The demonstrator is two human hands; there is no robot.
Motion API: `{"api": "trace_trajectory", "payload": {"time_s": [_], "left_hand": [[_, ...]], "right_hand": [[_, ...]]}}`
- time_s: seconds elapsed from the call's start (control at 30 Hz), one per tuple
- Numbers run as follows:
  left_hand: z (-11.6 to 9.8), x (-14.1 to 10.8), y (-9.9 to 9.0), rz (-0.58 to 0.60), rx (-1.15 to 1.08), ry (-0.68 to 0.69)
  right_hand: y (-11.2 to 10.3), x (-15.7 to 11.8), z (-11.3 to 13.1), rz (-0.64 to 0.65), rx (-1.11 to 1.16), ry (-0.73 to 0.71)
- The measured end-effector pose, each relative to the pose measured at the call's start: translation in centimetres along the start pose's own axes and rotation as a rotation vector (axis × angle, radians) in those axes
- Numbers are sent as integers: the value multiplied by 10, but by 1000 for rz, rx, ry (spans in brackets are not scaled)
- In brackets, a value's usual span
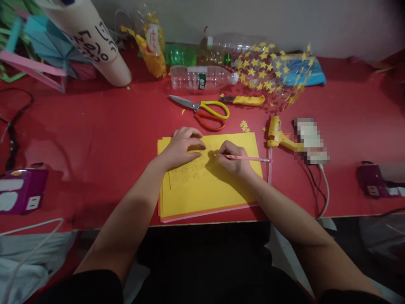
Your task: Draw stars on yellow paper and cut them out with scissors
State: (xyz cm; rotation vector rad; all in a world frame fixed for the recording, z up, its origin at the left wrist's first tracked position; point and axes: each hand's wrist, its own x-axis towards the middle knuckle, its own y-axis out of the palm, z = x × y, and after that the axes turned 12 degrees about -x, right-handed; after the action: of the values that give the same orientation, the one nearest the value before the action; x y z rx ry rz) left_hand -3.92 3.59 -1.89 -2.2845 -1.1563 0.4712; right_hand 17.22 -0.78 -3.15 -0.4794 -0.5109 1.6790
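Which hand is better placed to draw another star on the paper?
Probably the right hand: it holds the pencil, tip towards the paper. The left hand rests there without a tool.

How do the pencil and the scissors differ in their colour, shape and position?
The pencil is mostly pink, while the scissors have one yellow and one red handle. The pencil is a slim, straight stick; the scissors have two wide handle loops. The pencil is held in the right hand over yellow paper, whereas the scissors lie on the red table. Both have a pointed end.
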Motion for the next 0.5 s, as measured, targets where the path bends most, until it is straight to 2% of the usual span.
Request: {"api": "trace_trajectory", "payload": {"time_s": [0.5], "left_hand": [[0, 0, 1, -4, -2, -3]], "right_hand": [[-6, 0, 5, 53, -12, -42]]}}
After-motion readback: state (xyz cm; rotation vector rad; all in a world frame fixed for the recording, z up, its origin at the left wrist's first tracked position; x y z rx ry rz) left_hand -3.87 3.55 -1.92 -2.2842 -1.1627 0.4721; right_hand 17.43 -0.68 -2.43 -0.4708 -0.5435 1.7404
